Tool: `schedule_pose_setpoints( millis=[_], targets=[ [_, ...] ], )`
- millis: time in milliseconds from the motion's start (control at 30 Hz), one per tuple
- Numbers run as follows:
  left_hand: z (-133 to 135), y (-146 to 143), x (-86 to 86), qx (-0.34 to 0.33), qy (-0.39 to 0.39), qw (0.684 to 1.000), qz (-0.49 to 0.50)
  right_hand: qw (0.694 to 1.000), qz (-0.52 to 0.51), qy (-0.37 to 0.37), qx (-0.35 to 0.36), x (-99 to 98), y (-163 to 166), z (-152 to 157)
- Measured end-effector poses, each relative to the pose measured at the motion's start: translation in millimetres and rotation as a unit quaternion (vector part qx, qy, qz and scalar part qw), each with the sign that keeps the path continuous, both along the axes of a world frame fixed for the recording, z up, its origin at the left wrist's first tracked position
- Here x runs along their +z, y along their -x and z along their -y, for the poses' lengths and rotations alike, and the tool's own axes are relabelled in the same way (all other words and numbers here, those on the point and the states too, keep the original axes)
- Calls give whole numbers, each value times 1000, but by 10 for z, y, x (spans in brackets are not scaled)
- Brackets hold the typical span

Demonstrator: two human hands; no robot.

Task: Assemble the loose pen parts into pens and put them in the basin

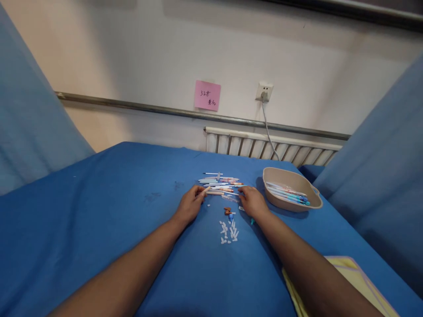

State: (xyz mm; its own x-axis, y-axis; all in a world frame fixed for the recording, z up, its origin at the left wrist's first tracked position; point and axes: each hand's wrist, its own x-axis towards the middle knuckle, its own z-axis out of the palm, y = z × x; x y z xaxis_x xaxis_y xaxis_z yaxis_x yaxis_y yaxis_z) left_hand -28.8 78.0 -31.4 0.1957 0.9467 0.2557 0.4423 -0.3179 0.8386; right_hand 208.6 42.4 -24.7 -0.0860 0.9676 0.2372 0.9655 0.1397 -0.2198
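Observation:
Both my arms reach forward over a blue cloth-covered table point(115, 198). My left hand point(190, 203) has its fingers curled at the left end of a pile of pen parts point(220, 184), pinching a pale pen barrel point(211, 191). My right hand point(253, 200) rests at the right end of the same pile, fingers bent onto the parts; what it grips is hidden. Between my wrists lie several small white caps point(228, 232) and a few orange and blue bits point(228, 213).
A beige oval tray point(310, 206) holding several assembled pens stands right of my right hand. A yellow cloth point(350, 266) lies at the near right. Behind are a radiator point(274, 147), a wall socket point(264, 91) with cable and a pink note point(207, 95).

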Motion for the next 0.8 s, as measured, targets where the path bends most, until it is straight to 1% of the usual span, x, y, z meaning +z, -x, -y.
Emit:
schedule_pose_setpoints(
  millis=[100, 267, 400, 500, 600, 700, 800],
  targets=[
    [-11, 9, 7, 11, 32, 997, 70, 997, 62, 36, 18, 87, 62, -152],
    [21, -6, 36, 18, 67, 988, 140, 989, 109, 61, 75, 230, 137, -254],
    [12, -14, 13, 19, 74, 984, 162, 983, 133, 75, 102, 306, 175, -214],
    [7, -11, 18, 19, 99, 976, 194, 982, 136, 71, 109, 343, 146, -95],
    [25, -8, 52, 6, 131, 966, 221, 990, 89, 41, 97, 339, 60, 82],
    [72, -11, 98, -12, 143, 964, 225, 996, -23, 5, 81, 259, -24, 259],
    [144, -15, 155, -44, 175, 954, 238, 985, -163, -15, 57, 126, -38, 387]
  ],
)
